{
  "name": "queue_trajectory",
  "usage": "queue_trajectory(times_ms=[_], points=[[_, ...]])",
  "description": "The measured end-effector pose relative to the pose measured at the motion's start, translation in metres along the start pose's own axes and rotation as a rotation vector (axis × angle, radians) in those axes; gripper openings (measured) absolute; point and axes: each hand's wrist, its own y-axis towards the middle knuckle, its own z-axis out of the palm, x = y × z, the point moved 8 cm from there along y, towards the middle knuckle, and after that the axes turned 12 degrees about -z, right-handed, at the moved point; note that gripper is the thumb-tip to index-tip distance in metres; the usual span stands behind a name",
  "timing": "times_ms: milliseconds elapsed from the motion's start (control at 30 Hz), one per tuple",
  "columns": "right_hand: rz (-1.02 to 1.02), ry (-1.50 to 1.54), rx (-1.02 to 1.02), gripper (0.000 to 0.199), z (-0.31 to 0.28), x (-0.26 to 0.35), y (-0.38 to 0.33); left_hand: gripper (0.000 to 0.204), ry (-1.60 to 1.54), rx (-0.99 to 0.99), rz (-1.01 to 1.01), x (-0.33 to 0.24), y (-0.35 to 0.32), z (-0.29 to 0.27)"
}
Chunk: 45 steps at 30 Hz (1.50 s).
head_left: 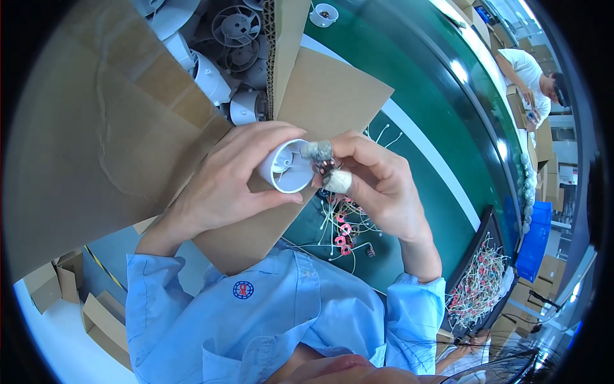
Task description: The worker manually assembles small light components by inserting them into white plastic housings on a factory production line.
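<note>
My left hand (233, 176) is wrapped round a white cylindrical plastic housing (288, 168), its open end facing my right hand. Thin ribs and a central hub show inside the housing. In my right hand (387, 185), thumb and forefinger pinch a small dark motor part with copper-coloured windings (326, 168), right at the housing's mouth. Whitish wraps cover those two fingertips and partly hide the part. Below my right hand, several red-and-pink ring-shaped parts with pale wires (344, 237) lie on the green work surface (409, 173).
A cardboard box (153, 83) at upper left holds many white and grey fan housings (214, 77). A cardboard flap (332, 89) lies under my hands. A black tray (489, 224) of wired parts, a blue bin (536, 240) and a white cup (323, 15) stand around. A co-worker (527, 77) is at far right.
</note>
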Motion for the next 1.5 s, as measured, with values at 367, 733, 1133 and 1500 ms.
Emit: queue_trajectory(times_ms=[367,733,1133,1500], points=[[-0.414,-0.613,-0.207,0.031,0.006,0.023,-0.008,0.068,0.101,-0.053,0.008,-0.012,-0.003,0.002],[-0.608,-0.714,-0.214,0.033,0.01,0.02,-0.003,0.066,-0.046,-0.043,-0.059,-0.001,-0.001,0.005],[-0.587,-0.745,-0.207,0.031,0.011,0.02,-0.004,0.065,-0.009,-0.084,0.007,-0.009,-0.001,0.005],[-0.516,-0.893,-0.09,0.031,0.022,0.031,0.01,0.062,-0.022,-0.108,0.044,-0.003,-0.003,0.008]])
